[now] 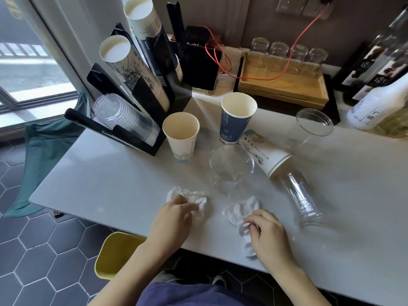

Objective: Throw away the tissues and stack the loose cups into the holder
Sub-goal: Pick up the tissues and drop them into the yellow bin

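Head view: two crumpled tissues, left tissue [194,198] and right tissue [242,209], are pinched by left hand [171,219] and right hand [266,233] fingers; soft, light, best bunched whole.

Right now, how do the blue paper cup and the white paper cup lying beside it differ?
The blue paper cup stands upright with its mouth up; the white paper cup lies on its side, mouth toward the near right. The blue one stands apart from other cups, while the white one's rim meets a toppled clear plastic cup. Both are loose on the table and look empty.
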